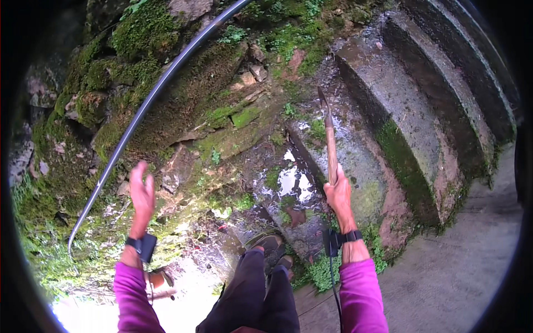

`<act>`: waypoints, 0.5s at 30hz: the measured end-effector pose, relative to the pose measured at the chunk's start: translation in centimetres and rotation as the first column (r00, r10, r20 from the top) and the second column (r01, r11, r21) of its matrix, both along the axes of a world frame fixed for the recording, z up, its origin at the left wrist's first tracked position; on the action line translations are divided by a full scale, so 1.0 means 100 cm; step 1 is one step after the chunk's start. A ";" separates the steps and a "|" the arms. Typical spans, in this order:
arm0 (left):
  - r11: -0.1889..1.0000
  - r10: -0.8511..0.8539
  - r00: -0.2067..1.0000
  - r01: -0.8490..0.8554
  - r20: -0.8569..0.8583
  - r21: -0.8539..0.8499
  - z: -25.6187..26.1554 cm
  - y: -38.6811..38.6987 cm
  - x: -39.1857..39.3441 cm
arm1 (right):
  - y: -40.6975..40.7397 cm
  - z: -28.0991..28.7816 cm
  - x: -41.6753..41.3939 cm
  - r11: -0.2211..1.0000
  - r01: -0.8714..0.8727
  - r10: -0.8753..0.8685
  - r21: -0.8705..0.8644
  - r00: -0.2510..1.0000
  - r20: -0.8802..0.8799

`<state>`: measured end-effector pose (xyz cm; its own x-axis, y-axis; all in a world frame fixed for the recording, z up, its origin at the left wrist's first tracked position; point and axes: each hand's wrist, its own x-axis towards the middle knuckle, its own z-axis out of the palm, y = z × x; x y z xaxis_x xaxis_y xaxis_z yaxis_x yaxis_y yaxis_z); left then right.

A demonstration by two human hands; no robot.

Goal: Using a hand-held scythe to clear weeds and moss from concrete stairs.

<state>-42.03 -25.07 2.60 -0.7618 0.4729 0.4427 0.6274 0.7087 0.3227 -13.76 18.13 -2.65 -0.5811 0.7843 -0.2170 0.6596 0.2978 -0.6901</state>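
Observation:
My right hand (339,192) grips the lower end of a wooden handle (331,154) of a hand tool. Its narrow, dark metal head (323,102) points away from me over the wet concrete steps; the exact kind of tool cannot be told. My left hand (142,189) is raised with its fingers apart and holds nothing. It is near a metal handrail (137,118) that curves past the mossy stone wall (166,100). Dark devices are strapped to both wrists.
Concrete steps (399,100) with moss rise at the right, beside grey paving (449,266). Puddled water (291,179) lies on a low step before my feet (270,243). Small green plants (322,272) grow along the edge. A brown object (158,279) lies at lower left. A cable hangs by my right arm.

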 end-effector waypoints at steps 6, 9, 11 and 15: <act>0.928 -0.039 0.577 -0.282 -0.816 -0.244 0.178 0.029 -0.131 | -0.055 -0.022 0.032 0.979 -0.202 0.184 0.029 0.936 0.300; 0.847 0.059 0.459 -0.493 -0.886 -0.199 0.230 0.020 -0.161 | -0.088 -0.018 0.052 0.981 -0.190 0.194 -0.038 0.969 0.154; 0.830 0.117 0.369 -0.546 -0.922 -0.113 0.256 0.004 -0.180 | -0.104 -0.012 0.064 0.985 -0.146 0.157 -0.086 0.978 0.134; 0.634 0.206 0.404 -0.748 -0.891 -0.193 0.276 -0.026 -0.217 | -0.088 0.004 0.084 1.000 -0.013 0.014 -0.022 0.999 0.041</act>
<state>-63.72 -27.71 30.18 -0.4292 0.4730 0.7694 -0.1072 0.8192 -0.5634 -5.38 9.38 -2.27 -0.5815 0.7716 -0.2580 0.6840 0.2920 -0.6685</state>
